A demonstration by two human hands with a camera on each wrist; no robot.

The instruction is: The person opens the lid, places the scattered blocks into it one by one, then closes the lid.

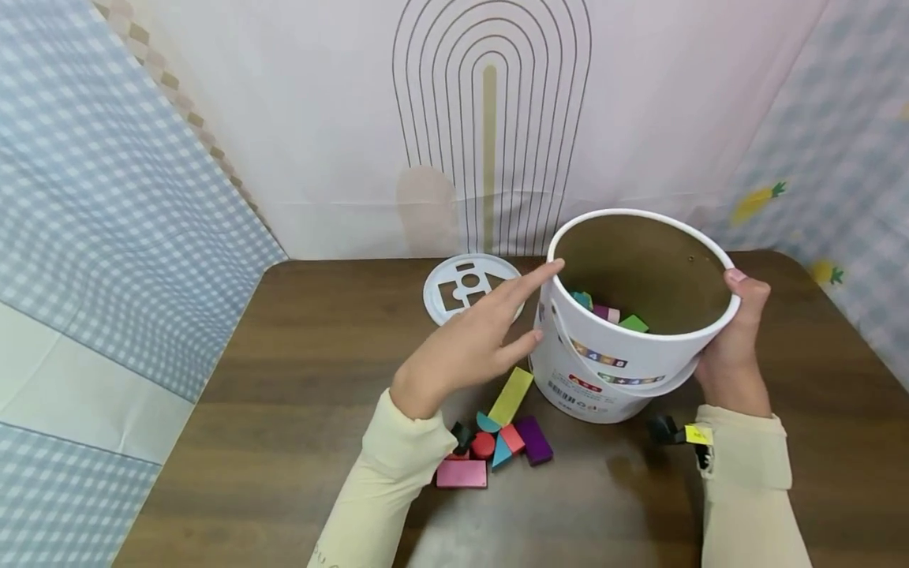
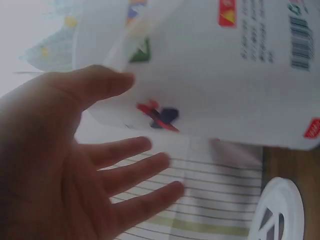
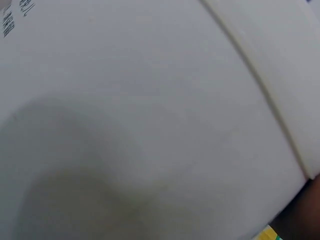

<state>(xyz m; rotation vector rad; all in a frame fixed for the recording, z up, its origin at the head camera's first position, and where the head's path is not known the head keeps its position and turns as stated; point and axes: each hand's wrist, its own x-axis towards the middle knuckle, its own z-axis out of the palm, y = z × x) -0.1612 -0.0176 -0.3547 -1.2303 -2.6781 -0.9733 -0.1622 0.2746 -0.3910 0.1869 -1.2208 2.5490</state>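
A white bucket (image 1: 625, 398) with printed sums and a handle leans slightly on the right of the table. Inside lie several coloured blocks, among them a green block (image 1: 634, 323). My right hand (image 1: 742, 339) grips its right side, thumb over the rim. At the opposite side, my left hand (image 1: 469, 343) has straight, spread fingers, fingertips right at the rim. In the left wrist view the left hand (image 2: 85, 160) appears beside the printed wall of the bucket (image 2: 200, 85), holding nothing. The bucket's white wall (image 3: 150, 110) fills most of the right wrist view.
Loose blocks lie before the bucket: a yellow block (image 1: 510, 397), a purple block (image 1: 534, 440), a red round block (image 1: 483, 445), a pink block (image 1: 461, 474) and others. A white lid with shaped holes (image 1: 432, 296) lies behind my left hand. Patterned cloth (image 1: 341, 158) hangs behind the table.
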